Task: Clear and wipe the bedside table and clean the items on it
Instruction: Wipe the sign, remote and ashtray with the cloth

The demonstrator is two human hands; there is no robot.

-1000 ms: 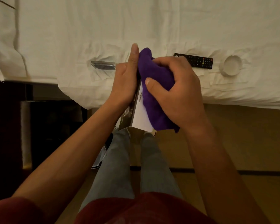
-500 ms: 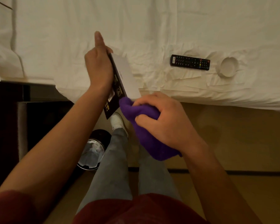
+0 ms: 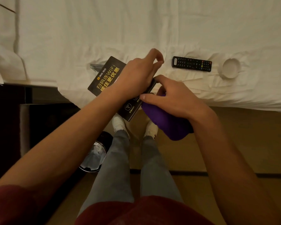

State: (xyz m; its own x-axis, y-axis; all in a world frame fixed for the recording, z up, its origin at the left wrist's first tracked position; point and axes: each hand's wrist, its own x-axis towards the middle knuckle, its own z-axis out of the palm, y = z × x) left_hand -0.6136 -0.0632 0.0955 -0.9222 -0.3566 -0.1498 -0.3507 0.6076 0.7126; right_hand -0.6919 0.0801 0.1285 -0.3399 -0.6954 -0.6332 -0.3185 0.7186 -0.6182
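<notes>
A black WiFi sign card (image 3: 106, 77) with yellow print lies face up over the bed's edge. My left hand (image 3: 136, 75) lies across its middle, fingers curled, and seems to hold it. My right hand (image 3: 170, 96) grips a purple cloth (image 3: 167, 122) and touches the card's right edge with its fingertips. On the white bed sheet (image 3: 136, 30) lie a black remote control (image 3: 191, 64), a round white ashtray (image 3: 229, 69) and a clear acrylic stand (image 3: 96, 67), partly hidden behind the card.
The dark bedside table (image 3: 11, 111) stands at the left, next to the bed. A lined waste bin (image 3: 94, 153) sits on the floor by my left foot. My legs and white shoes stand on a wooden floor (image 3: 234, 143).
My left hand has turned the card from upright on its edge to flat, printed face up, and moved right. My right hand with the cloth has come up to the card's right edge.
</notes>
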